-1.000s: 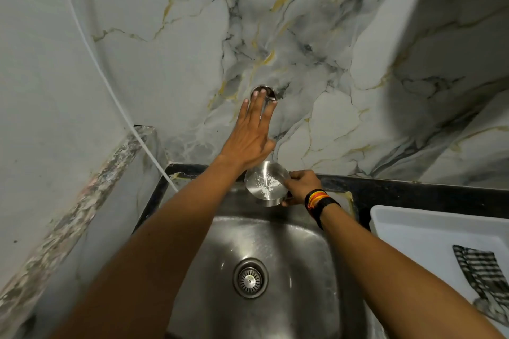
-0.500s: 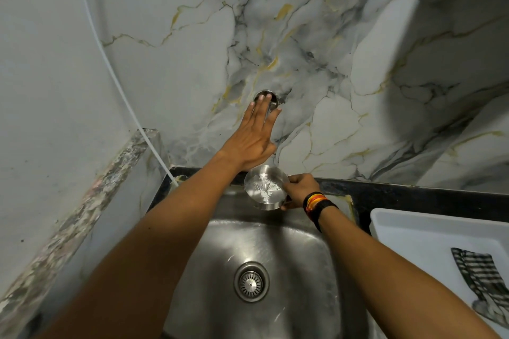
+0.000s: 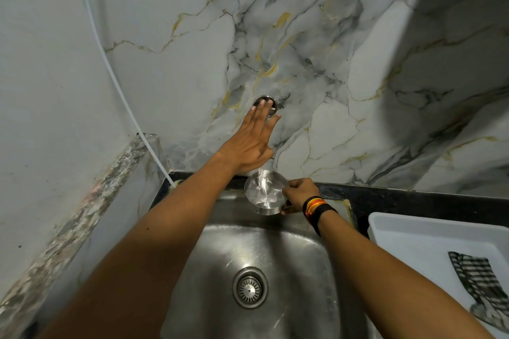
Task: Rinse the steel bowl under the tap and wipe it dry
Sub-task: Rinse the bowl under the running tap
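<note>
A small steel bowl (image 3: 264,192) is held over the back of the sink, tilted toward me, with my right hand (image 3: 298,193) gripping its right rim. A stream of water falls into the bowl from under my left hand (image 3: 252,143). That hand lies flat with fingers stretched out over the wall tap, whose round steel base (image 3: 265,103) shows at my fingertips. The tap's spout and handle are hidden beneath the hand, so I cannot tell whether the fingers grip anything.
The steel sink (image 3: 289,270) has a round drain strainer (image 3: 249,287) in its middle. A white tray (image 3: 413,237) at the right holds a striped cloth (image 3: 479,281). A black counter edge (image 3: 399,199) runs behind. A white hose (image 3: 121,93) hangs down the left wall.
Water now runs from the tap into the bowl, where before only drops sat in it. Both hands stay in nearly the same places.
</note>
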Demonstrator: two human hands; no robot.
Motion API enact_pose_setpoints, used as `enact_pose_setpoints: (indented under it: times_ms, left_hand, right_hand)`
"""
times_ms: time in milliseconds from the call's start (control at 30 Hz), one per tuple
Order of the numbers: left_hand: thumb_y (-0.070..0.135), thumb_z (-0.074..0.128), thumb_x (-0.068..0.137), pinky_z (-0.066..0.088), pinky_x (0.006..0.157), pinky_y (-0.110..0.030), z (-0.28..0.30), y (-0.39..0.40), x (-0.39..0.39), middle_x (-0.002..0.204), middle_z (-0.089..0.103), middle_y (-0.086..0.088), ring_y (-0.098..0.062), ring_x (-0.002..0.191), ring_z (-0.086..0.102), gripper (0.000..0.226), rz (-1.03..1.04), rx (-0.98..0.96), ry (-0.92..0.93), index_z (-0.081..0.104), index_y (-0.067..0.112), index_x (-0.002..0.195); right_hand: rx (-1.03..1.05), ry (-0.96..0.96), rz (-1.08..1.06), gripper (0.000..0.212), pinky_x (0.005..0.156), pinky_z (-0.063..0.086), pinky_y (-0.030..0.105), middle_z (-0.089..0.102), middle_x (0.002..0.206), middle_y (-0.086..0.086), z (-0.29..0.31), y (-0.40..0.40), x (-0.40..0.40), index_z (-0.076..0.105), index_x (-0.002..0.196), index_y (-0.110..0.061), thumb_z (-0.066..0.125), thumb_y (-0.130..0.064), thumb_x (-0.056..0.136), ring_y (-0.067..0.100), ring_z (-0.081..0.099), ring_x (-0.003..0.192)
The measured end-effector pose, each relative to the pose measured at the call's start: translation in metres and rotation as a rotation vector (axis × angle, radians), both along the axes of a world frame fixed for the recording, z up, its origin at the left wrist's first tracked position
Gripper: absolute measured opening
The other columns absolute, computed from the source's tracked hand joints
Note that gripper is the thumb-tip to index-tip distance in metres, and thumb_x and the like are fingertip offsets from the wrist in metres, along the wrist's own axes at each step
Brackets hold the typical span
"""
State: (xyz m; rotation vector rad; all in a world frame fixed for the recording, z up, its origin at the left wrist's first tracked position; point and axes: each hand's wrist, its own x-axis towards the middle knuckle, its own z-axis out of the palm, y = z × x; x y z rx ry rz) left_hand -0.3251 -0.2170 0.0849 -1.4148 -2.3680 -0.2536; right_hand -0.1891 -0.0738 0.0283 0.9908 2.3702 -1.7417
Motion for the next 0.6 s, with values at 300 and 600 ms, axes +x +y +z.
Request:
enact_pose_setpoints:
  times_ms: [300, 600]
  left_hand:
    - [0.027, 0.043, 0.091, 0.003, 0.13, -0.054, -0.0002, -0.0027, -0.0007, 0.172, -0.006, -0.027, -0.038, 0.161, -0.008, 0.085, 0.007, -0.011, 0.016, 0.011, 0.003, 0.166]
    - [0.048, 0.031, 0.11, 0.0, 0.131, -0.053, -0.0055, -0.0043, -0.0034, 0.173, -0.012, -0.023, -0.035, 0.162, -0.01, 0.078, 0.016, -0.001, 0.1, -0.001, 0.004, 0.166]
  right_hand:
    - [0.024, -0.001, -0.014, 0.023, 0.061, 0.065, 0.045, 0.073, 0.087, 0.018, 0.0014, -0.0018, 0.0021, 0.067, 0.073, -0.015, 0.061, -0.003, 0.091, 0.04, 0.076, 0.079]
    - [0.01, -0.012, -0.005, 0.016, 0.06, 0.064, 0.041, 0.072, 0.089, 0.015, -0.0025, -0.002, 0.0035, 0.073, 0.102, -0.008, 0.06, -0.005, 0.093, 0.036, 0.075, 0.082]
